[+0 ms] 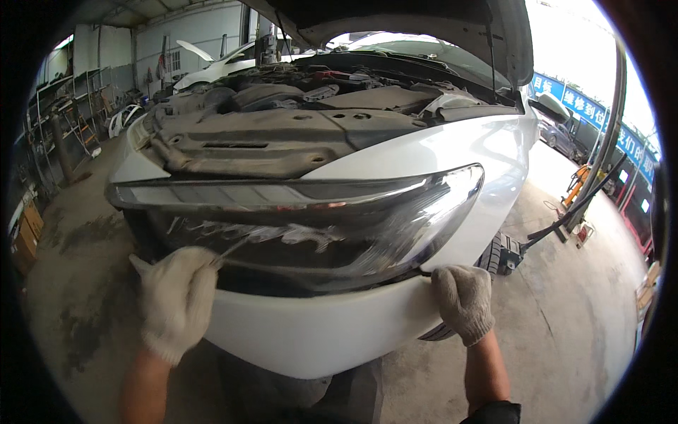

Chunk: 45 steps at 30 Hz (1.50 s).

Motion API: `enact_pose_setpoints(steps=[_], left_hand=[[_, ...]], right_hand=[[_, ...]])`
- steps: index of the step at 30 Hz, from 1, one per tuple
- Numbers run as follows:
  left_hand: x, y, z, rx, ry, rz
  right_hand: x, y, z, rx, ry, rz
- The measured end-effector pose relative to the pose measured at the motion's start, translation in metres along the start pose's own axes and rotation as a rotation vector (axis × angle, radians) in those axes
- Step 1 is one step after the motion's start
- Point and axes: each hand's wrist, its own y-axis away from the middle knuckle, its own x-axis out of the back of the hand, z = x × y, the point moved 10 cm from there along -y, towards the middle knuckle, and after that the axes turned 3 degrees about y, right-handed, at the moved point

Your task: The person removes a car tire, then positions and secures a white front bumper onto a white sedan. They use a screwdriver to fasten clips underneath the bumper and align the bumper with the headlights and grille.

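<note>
A white front bumper [314,328] spans the space between my hands, just below the headlight [424,219] of a white car. My left hand [180,300], in a pale knitted glove and slightly blurred, is closed at the bumper's left end, near the dark grille [183,230]. My right hand [464,302], gloved alike, has its fingers curled over the bumper's right upper corner, under the headlight's outer end. A dark gap runs between the bumper's upper edge and the headlight. The fingertips of both hands are partly hidden.
Overhead the hood [395,18] stands raised above the uncovered engine bay [304,106]. A front tyre [489,258] shows behind the right hand, with a dark lift arm [526,244] and post beside it. Metal shelving [67,106] and cardboard boxes [28,230] stand at left.
</note>
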Motion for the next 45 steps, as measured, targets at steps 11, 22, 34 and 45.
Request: enact_pose_setpoints(steps=[11, 22, 34, 45], left_hand=[[-0.032, 0.020, -0.017, -0.336, -0.065, 0.085], [-0.027, -0.010, -0.028, -0.452, 0.301, -0.103], [-0.023, -0.018, -0.051, -0.400, 0.380, -0.102], [-0.024, -0.009, -0.100, -0.016, 0.468, -0.094]], right_hand=[[-0.010, 0.006, 0.004, -0.540, 0.131, 0.044], [-0.018, 0.007, -0.034, -0.519, 0.061, 0.164], [-0.028, 0.003, -0.038, -0.357, -0.029, 0.231], [-0.030, 0.005, -0.033, -0.369, -0.066, 0.288]])
